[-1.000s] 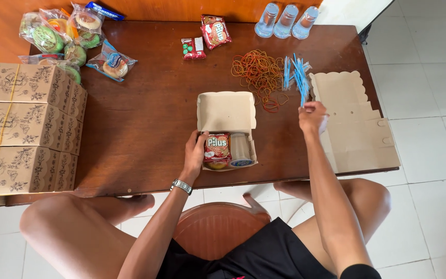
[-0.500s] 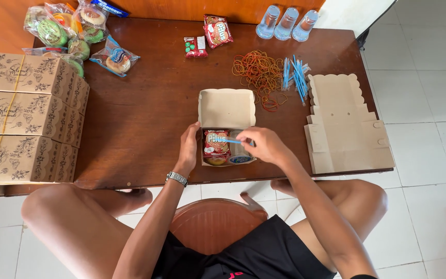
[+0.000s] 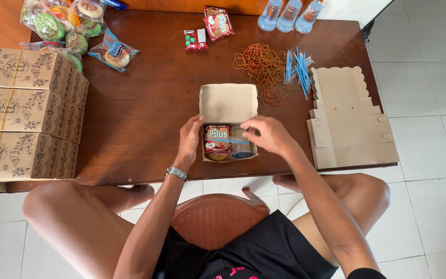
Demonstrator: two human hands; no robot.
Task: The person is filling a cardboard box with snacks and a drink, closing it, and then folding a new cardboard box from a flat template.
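1 head-worn camera looks almost straight down from above the seated person, fairly high over the brown table. No 2nd view shares the scene; its far edge seems cropped.

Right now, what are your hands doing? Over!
Left hand steadies open snack box. Right hand lays blue straw over red snack packet. Nothing blocking.
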